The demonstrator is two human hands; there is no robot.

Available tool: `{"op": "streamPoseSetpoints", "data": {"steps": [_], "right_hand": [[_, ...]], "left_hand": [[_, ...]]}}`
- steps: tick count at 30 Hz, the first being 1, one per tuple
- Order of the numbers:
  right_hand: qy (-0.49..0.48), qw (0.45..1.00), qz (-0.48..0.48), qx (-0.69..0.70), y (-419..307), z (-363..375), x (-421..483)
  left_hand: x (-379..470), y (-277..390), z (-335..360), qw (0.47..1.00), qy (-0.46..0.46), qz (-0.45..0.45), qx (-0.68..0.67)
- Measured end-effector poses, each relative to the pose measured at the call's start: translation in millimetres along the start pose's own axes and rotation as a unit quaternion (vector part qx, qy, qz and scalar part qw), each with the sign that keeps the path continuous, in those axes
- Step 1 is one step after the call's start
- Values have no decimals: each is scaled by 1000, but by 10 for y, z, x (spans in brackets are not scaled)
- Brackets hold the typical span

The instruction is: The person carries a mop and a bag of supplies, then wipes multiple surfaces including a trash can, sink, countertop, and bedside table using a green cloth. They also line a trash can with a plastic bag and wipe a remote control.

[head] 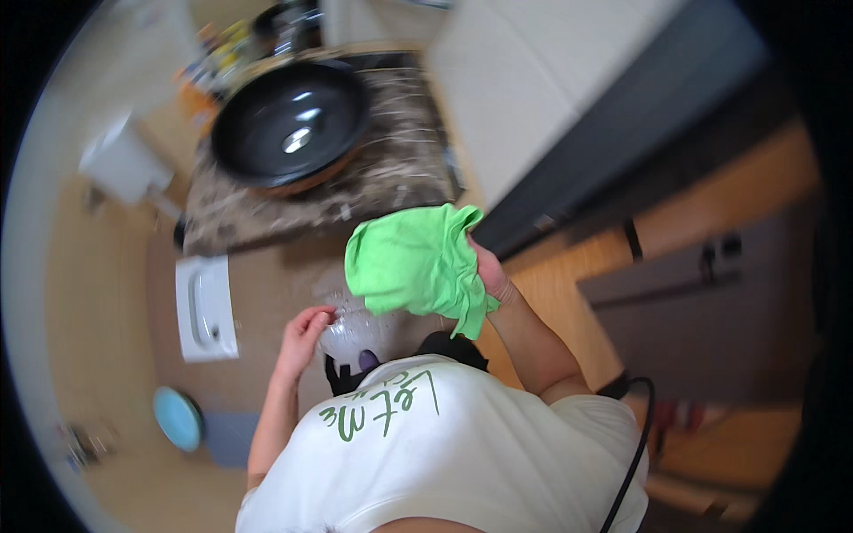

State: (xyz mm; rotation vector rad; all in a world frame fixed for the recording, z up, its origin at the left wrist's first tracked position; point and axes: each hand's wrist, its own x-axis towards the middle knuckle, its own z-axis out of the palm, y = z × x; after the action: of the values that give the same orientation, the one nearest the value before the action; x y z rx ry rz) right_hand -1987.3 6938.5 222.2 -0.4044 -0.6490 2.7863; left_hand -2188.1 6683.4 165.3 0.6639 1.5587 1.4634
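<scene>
In my right hand (491, 271) is a bright green cloth (413, 263), gripped along its right side. The cloth hangs crumpled in front of my body, just below the edge of a brown marble countertop (413, 153). My left hand (306, 333) is held lower and to the left, thumb and fingers close together. Beside its fingertips lies a clear, glossy patch (350, 330); whether this is thin plastic or wet floor, and whether the fingers touch it, I cannot tell.
A black vessel sink (290, 123) stands on the countertop, with blurred bottles (223, 56) behind it. Leftward are a white squat toilet (206, 310), a white cistern (126, 160) and a light blue basin (178, 418). A dark door frame (620, 133) rises on my right, beside wood flooring (553, 293).
</scene>
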Motion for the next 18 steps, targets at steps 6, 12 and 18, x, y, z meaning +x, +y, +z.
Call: {"op": "streamPoseSetpoints", "data": {"steps": [6, 12, 18], "right_hand": [[-57, 970, -86, -219, -601, -212, -1675], [114, 911, -249, -307, -1801, -1015, -3321], [335, 766, -56, -546, -2761, -2201, -4219]], "left_hand": [[267, 738, 1935, 930, -344, 76, 104], [617, 792, 3937, 843, -510, -51, 166], [1207, 906, 5821, 863, -418, 137, 250]]}}
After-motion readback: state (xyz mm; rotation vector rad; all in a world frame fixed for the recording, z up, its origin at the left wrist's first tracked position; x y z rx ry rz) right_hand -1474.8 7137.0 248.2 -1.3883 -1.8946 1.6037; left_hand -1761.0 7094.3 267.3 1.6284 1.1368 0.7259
